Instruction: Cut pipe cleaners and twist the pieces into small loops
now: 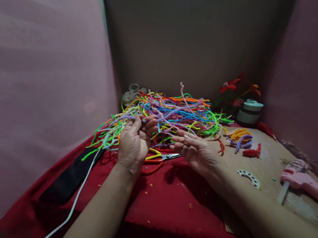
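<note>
Inspector: Location of the material?

Onlooker: The pile of pipe cleaners (172, 113) lies on the red cloth (180, 205), just behind the scissors (162, 157). The left hand (134, 141) is curled closed, pinching a lavender strand (122, 118) at the pile's near edge. The right hand (195, 149) lies open, fingers spread, holding nothing, touching the pile.

Inspector: Handling?

Onlooker: Light, fuzzy, bendable, I judge; they snag together. Best gripped near a free end. A pink glue gun (304, 182) sits well right of the pile.

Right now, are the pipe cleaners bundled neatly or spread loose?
Spread loose: the pipe cleaners lie tangled in a pile, strands pointing every way on the red cloth.
</note>
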The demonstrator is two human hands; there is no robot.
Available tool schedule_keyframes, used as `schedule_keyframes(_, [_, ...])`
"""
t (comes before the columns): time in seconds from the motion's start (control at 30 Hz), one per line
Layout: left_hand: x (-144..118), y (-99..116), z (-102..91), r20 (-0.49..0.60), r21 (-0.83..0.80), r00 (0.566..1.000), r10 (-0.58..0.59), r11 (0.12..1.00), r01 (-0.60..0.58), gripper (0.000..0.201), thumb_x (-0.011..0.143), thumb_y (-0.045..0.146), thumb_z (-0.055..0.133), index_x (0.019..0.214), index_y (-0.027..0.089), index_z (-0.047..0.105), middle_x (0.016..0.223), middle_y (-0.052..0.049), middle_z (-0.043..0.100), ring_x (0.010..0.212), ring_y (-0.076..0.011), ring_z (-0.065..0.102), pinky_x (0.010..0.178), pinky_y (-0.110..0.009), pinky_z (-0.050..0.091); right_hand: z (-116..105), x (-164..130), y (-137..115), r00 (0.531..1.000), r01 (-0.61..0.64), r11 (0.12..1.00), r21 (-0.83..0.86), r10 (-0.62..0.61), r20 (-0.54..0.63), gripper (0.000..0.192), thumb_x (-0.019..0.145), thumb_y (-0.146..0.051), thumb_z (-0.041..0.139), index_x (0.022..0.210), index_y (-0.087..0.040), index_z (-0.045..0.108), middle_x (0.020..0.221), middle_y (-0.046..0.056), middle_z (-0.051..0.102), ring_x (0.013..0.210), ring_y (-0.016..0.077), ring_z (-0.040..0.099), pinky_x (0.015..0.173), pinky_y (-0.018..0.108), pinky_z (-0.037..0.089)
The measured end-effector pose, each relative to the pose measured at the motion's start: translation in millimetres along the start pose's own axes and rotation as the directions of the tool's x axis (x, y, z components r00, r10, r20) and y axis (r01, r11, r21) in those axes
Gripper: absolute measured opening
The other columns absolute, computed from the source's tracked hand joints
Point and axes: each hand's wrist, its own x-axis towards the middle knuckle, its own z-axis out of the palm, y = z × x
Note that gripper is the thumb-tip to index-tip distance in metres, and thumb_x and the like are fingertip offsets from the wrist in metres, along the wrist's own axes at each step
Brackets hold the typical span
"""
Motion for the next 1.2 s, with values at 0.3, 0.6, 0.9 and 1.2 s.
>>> schedule_keyframes(0.3, [-19, -21, 5.7, 0.31, 0.198, 0.943, -0.123, 0.978, 0.063, 0.009, 0.08, 0.021, 0.058, 0.081, 0.014, 0.053, 0.067, -0.002, 0.067, 0.054, -0.0124, 0.065, 0.054, -0.023, 0.054, 12, -5, -5, 0.968, 0.244, 0.97, -0.015, -0.245, -0.056, 0.014, 0.068, -0.021, 0.071, 0.08, -0.015, 0.067, 0.073, 0.0, 0.066, 0.052, 0.0058, 0.054, 0.055, 0.02, 0.047])
schedule_keyframes(0.6, [-22, -21, 5.3, 0.358, 0.246, 0.928, -0.104, 0.969, 0.014, 0.016, 0.077, 0.027, 0.062, 0.083, 0.015, 0.054, 0.069, 0.0, 0.065, 0.056, -0.012, 0.065, 0.056, -0.025, 0.054, 10, -8, -4, 0.955, 0.196, 0.883, -0.427, -0.27, -0.12, 0.011, 0.065, -0.016, 0.062, 0.074, -0.012, 0.067, 0.053, -0.002, 0.057, 0.043, 0.007, 0.044, 0.045, 0.021, 0.038])
schedule_keyframes(0.9, [-30, -23, 6.7, 0.451, 0.528, 0.844, -0.29, 0.849, 0.01, 0.018, 0.074, 0.028, 0.066, 0.082, 0.014, 0.058, 0.068, 0.0, 0.062, 0.051, -0.0087, 0.057, 0.046, -0.02, 0.047, 5, -9, 6, 0.954, 0.272, 0.452, -0.849, -0.241, 0.177, 0.023, 0.073, -0.011, 0.045, 0.056, -0.018, 0.06, 0.059, 0.002, 0.063, 0.062, 0.0139, 0.055, 0.062, 0.025, 0.04])
schedule_keyframes(1.2, [-33, -21, 8.0, 0.345, 0.609, 0.914, -0.212, 0.792, -0.046, 0.019, 0.075, 0.031, 0.064, 0.071, 0.013, 0.061, 0.051, 0.004, 0.053, 0.036, -0.0042, 0.043, 0.032, -0.014, 0.032, 12, -12, 6, 0.988, 0.155, 0.733, -0.663, -0.11, 0.109, 0.017, 0.076, -0.031, 0.055, 0.071, -0.015, 0.059, 0.063, 0.002, 0.061, 0.049, 0.0105, 0.052, 0.048, 0.023, 0.04])
